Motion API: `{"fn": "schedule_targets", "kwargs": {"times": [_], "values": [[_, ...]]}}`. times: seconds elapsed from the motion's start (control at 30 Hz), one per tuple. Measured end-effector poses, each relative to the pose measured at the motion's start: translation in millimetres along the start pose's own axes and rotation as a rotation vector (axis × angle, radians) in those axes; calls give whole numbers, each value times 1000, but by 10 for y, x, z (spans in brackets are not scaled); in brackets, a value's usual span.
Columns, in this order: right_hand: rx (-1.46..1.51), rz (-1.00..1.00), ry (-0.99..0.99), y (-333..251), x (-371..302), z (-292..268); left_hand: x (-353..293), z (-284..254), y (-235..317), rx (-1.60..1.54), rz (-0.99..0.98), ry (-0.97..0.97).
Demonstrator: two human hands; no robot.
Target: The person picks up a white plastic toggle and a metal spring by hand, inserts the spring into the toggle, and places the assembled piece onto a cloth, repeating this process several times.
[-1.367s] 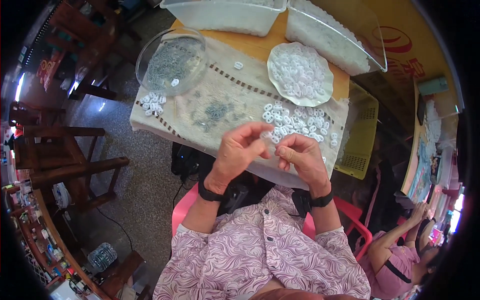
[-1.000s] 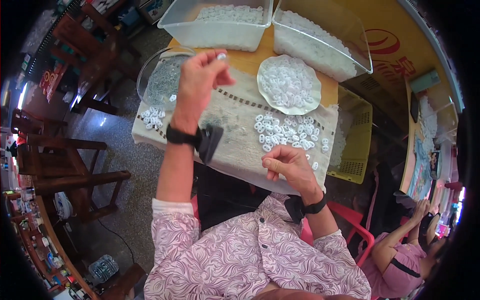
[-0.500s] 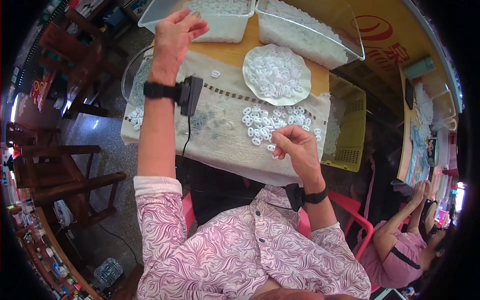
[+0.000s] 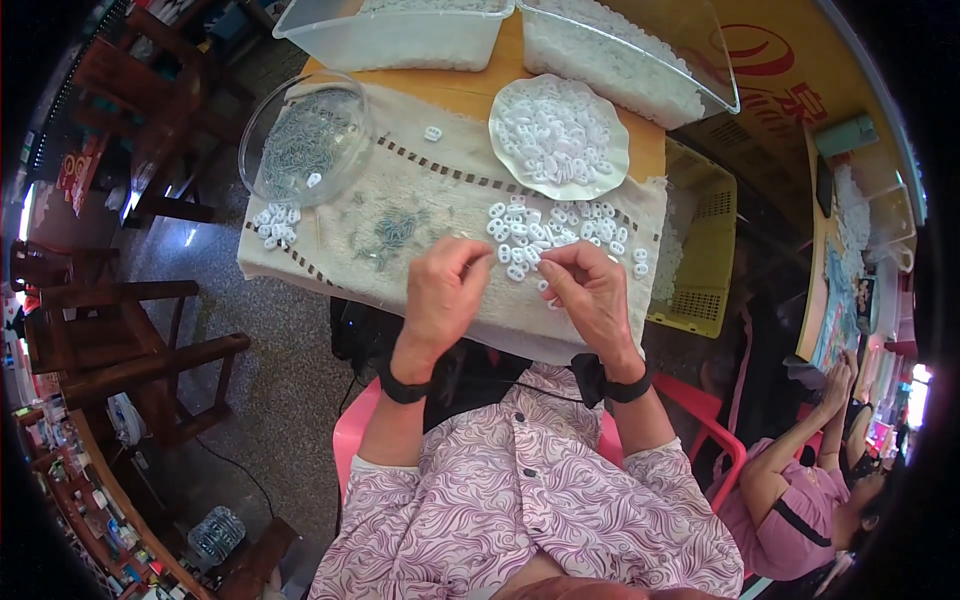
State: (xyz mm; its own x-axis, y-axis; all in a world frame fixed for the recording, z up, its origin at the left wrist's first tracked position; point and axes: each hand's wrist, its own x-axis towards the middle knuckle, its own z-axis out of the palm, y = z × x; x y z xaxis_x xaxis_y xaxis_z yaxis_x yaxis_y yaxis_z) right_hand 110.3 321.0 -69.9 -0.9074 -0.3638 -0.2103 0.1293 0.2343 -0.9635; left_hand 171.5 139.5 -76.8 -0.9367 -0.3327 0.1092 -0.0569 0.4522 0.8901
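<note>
1. Head view, centre: left hand (image 4: 440, 295) and right hand (image 4: 592, 292) sit close together at the near edge of the beige cloth (image 4: 440, 190), fingers curled. Both pinch at small white plastic pieces (image 4: 545, 232) (exact grip too small to tell).
2. Cloth room: bare strip mid-left, with grey metal bits (image 4: 390, 228) scattered there.
3. Counts: one glass bowl (image 4: 300, 135) upper left, one white plate (image 4: 558, 135), two clear bins (image 4: 400, 30) along the top edge.

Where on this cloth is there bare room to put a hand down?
The cloth is barest between the glass bowl and the scalloped plate, apart from one stray white piece. It is crowded where the loose white pieces lie by the left hand and right hand, and around the grey bits.
</note>
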Motion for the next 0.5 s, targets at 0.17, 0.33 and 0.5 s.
{"fn": "schedule_targets", "kwargs": {"times": [0.17, 0.33, 0.5], "values": [[-51, -18, 22, -29, 2, -38, -67, 190, -3, 198, 133, -41], [-208, -112, 97, 10, 42, -154, -78, 253, -39, 377, 197, -26], [-308, -122, 203, -44, 103, -338, -115, 196, -29, 373, 175, -46]]}}
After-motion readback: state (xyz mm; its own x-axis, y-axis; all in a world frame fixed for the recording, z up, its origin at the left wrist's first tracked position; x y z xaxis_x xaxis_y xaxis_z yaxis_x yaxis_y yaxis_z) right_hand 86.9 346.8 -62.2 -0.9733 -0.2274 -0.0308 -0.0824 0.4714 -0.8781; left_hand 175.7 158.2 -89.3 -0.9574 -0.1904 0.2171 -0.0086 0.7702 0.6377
